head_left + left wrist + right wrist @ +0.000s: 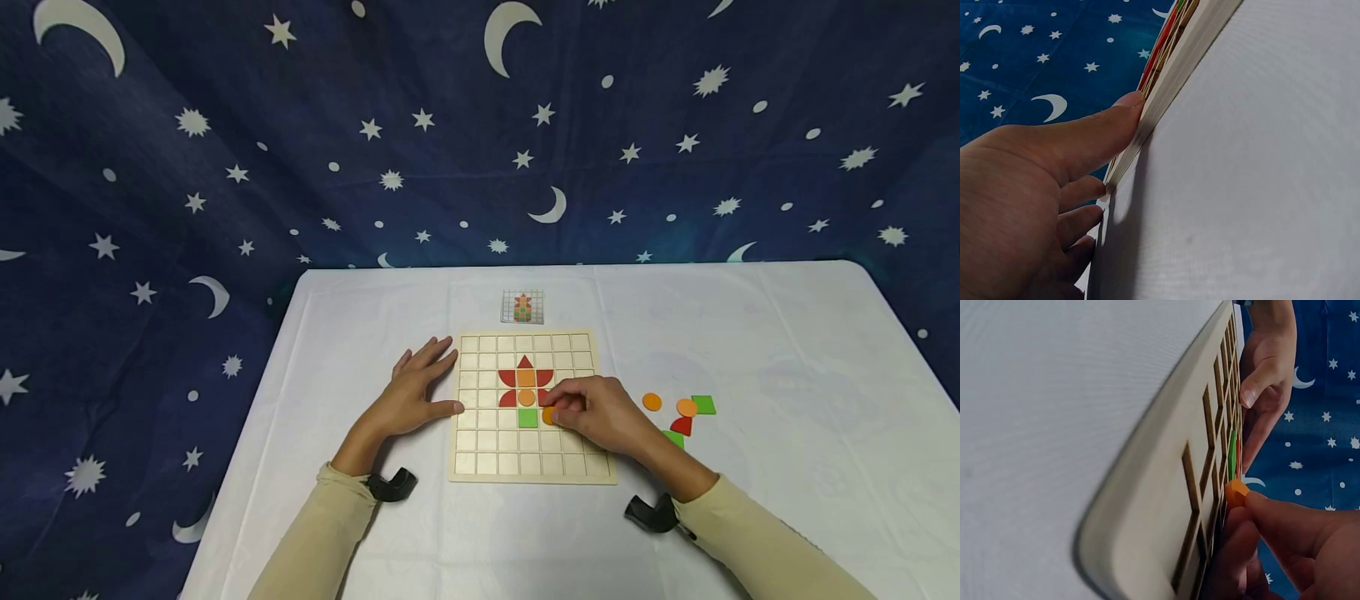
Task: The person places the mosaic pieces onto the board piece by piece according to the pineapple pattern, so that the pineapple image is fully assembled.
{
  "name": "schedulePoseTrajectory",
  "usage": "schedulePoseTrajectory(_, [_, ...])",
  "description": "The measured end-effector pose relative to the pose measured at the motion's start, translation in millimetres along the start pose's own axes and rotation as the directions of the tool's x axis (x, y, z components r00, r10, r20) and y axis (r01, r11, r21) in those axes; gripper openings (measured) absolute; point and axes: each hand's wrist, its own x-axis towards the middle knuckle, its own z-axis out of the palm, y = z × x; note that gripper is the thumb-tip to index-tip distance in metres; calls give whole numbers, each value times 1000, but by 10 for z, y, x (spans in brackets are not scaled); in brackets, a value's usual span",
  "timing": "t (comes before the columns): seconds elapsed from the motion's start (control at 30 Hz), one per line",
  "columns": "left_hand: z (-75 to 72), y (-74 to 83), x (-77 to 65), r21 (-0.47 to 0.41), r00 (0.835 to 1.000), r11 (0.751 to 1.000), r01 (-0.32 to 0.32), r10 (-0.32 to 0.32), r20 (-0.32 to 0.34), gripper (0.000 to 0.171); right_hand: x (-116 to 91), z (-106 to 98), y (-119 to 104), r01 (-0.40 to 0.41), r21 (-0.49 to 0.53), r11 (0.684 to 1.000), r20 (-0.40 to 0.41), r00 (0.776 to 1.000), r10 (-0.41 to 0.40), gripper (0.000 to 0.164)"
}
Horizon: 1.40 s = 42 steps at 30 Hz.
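Note:
A square wooden grid board (483,462) lies on the table with red, orange and green flat tiles set in its middle cells. Between thumb and fingers, my right hand (600,412) pinches an orange rounded tile (1235,492), right at the cell beside the green square tile (528,417). My left hand (411,396) is spread at the board's left edge, its thumb touching the rim in the left wrist view. Above the green square sit an orange circle (527,397) and an orange square (526,378), with red curved tiles at the sides and a red triangle (525,362) on top.
Loose tiles lie right of the board: orange circles (652,402), green squares (703,405) and a red piece (682,427). Behind the board is a small pattern card (522,307). A white cloth (787,500) covers the table; a blue star-patterned curtain (450,200) hangs behind.

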Motion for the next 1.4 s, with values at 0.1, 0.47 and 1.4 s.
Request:
schedulePoseTrajectory(0.1, [-2,5,-1,0,1000,1000,-8,8,-5,89,-7,2,13,6,-17,1000,1,1000,-6,13])
schedulePoseTrajectory(0.47, [-6,11,-12,-11,1000,1000,-4,4,1,89,-7,63,67,90,-74,993,-59,994,-94,10])
schedulePoseTrajectory(1.4, [0,12,1,1,1000,1000,5,-5,7,89,-11,25,55,26,-136,990,-39,999,-32,9])
